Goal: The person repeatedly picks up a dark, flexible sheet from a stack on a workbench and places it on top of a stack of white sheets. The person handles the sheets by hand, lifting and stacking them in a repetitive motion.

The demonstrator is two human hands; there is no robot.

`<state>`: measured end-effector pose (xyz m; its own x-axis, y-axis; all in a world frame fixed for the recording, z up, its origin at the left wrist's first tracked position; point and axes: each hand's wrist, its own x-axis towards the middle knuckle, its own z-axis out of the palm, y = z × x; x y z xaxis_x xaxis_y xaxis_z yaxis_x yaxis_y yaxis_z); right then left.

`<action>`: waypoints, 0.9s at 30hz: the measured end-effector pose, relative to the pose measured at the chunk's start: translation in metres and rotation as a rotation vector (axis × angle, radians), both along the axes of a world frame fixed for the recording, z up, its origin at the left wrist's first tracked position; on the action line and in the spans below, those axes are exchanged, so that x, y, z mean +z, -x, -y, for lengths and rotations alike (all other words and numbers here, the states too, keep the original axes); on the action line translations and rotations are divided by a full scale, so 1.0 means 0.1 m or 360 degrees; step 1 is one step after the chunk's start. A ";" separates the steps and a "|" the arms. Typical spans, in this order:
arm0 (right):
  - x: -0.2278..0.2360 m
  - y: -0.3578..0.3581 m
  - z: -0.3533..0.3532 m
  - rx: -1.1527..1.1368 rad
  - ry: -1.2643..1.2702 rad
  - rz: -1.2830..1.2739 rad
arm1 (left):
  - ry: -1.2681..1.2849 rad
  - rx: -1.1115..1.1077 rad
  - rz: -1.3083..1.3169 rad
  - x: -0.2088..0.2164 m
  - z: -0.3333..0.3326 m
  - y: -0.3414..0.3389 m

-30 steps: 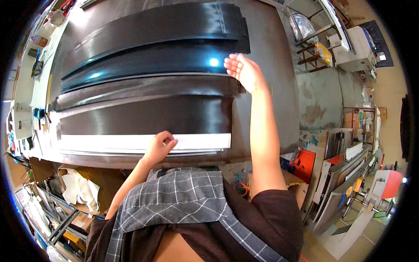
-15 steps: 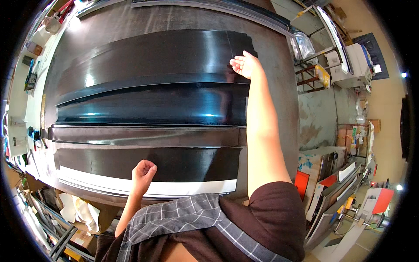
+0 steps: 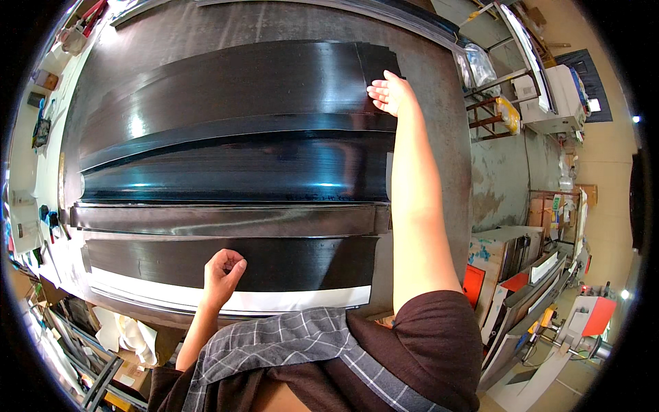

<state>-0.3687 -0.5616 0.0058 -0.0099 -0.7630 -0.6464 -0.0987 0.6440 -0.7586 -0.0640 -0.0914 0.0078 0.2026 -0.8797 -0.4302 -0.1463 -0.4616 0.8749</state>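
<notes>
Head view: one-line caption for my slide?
Right hand pressed flat on far glossy black sheet; left hand curled on near black sheet.

A grey worktable (image 3: 439,89) fills the view. Off its right edge a white machine (image 3: 559,96) sits on a rack with a yellow bundle (image 3: 509,113) and a clear bag (image 3: 478,65). Lower right stand leaning boards (image 3: 532,275), an orange panel (image 3: 473,285) and a red-topped machine (image 3: 594,319). White sheets (image 3: 127,333) lie under the near left corner
</notes>
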 end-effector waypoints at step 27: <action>0.00 -0.46 0.13 0.0132 0.0844 -0.0780 | 0.0106 -0.0015 0.0132 0.24 -0.08 0.06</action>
<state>-0.3230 -0.5743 0.0058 -0.1318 -0.9833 -0.1254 -0.5401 0.1773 -0.8227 -0.0704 -0.0838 0.0320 0.2264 -0.9079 -0.3527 -0.2237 -0.4009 0.8884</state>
